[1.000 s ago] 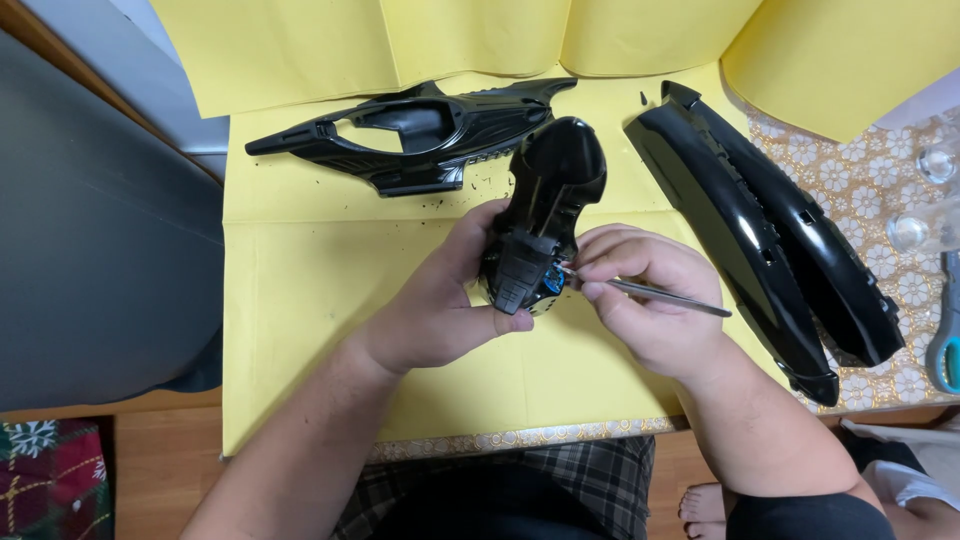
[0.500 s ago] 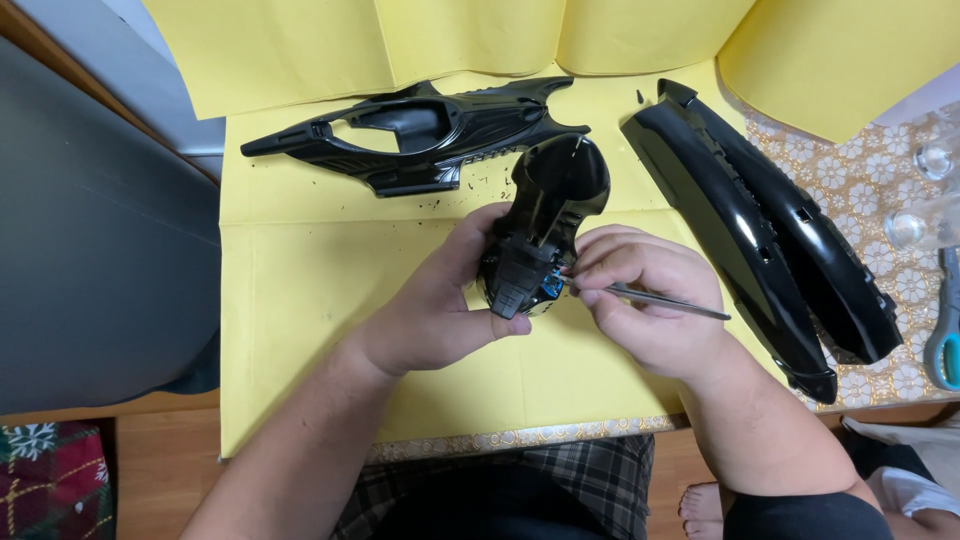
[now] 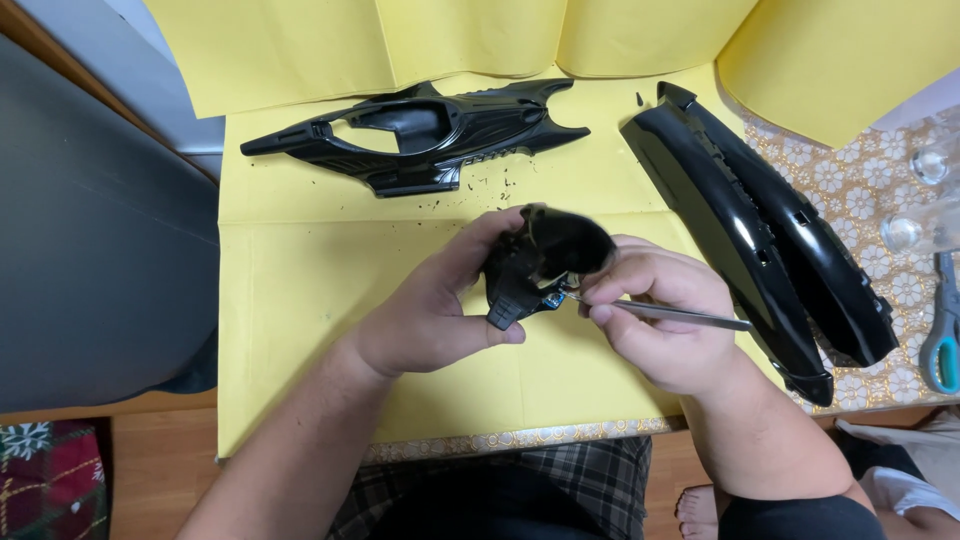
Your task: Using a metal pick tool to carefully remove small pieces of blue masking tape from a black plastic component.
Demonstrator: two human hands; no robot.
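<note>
My left hand (image 3: 430, 310) grips a small glossy black plastic housing (image 3: 545, 255) from the left, thumb along its lower edge, holding it above the yellow paper (image 3: 300, 300). My right hand (image 3: 665, 320) pinches a thin metal tool (image 3: 680, 315), like tweezers, whose tip touches a small blue part at the housing's underside. The housing's curved shell points up and to the right.
A long black plastic frame (image 3: 420, 130) with cut-outs lies at the back of the paper, small black crumbs beside it. Two long glossy black panels (image 3: 760, 220) lie at right. Teal-handled scissors (image 3: 940, 340) and clear glass items (image 3: 920, 225) sit on the patterned cloth at far right.
The housing has turned in my left hand, its long shell now tilted down and to the right rather than pointing away. My right hand and the tool stay at its underside.
</note>
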